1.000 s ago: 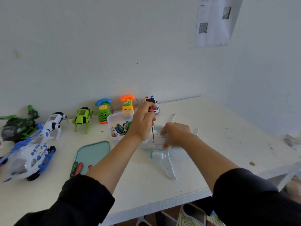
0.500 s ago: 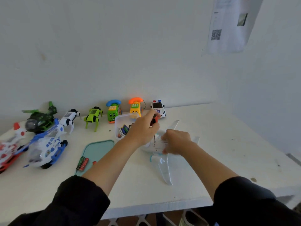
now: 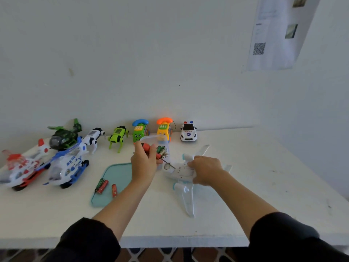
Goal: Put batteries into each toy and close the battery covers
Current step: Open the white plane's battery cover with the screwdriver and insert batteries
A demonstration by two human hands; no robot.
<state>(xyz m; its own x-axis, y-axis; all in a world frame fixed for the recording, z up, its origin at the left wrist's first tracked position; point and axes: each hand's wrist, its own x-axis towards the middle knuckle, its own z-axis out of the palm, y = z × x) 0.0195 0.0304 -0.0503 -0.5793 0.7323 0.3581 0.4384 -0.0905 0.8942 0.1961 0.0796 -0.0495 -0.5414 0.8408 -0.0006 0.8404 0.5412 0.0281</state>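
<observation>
A white toy airplane (image 3: 186,195) lies belly-up on the white table (image 3: 245,176). My right hand (image 3: 204,170) presses down on its fuselage beside the battery cover. My left hand (image 3: 144,162) grips a red-handled screwdriver (image 3: 150,148), whose metal tip slants down to the right toward the airplane's belly. Behind my left hand stands a clear plastic box (image 3: 154,140) with several batteries in it. Three loose batteries (image 3: 103,186) lie by the teal lid (image 3: 115,184).
Toys line the wall: a red-white helicopter (image 3: 22,167), a blue-white helicopter (image 3: 66,165), a green helicopter (image 3: 64,136), a white robot dog (image 3: 94,136), a green robot dog (image 3: 118,136), a green phone (image 3: 140,129), an orange phone (image 3: 164,127), a police car (image 3: 188,131). The table's front edge runs below my forearms.
The view has shifted so more toys show on the left. My left hand has tilted the screwdriver from upright to slanting and drawn it left of the airplane; my right hand stays on the airplane.
</observation>
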